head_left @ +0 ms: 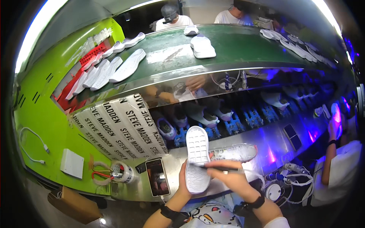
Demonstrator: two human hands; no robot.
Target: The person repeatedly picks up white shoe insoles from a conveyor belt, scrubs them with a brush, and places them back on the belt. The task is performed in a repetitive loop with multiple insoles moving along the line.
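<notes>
My left hand (183, 182) is closed around the edge of a white shoe sole (198, 142). The sole stands nearly upright, its recessed grid and wavy pattern showing. My right hand (230, 176) grips a slim pen-like tool (223, 169), whose dark end reaches across the sole's middle. A pale hose runs beside that hand; I cannot tell whether it joins the tool. Just behind my right hand, another white sole (237, 152) lies on the metal bench (175, 159). A phone (157, 177) lies to the left of my left hand.
Above the bench, a green conveyor belt (163, 60) carries white soles. Shoe uppers (207, 116) sit on a blue rack underneath. A printed box (121, 129) and a pot with red-handled scissors (121, 172) stand left. A co-worker's arm (330, 157) is at right, beside coiled tubes (291, 182).
</notes>
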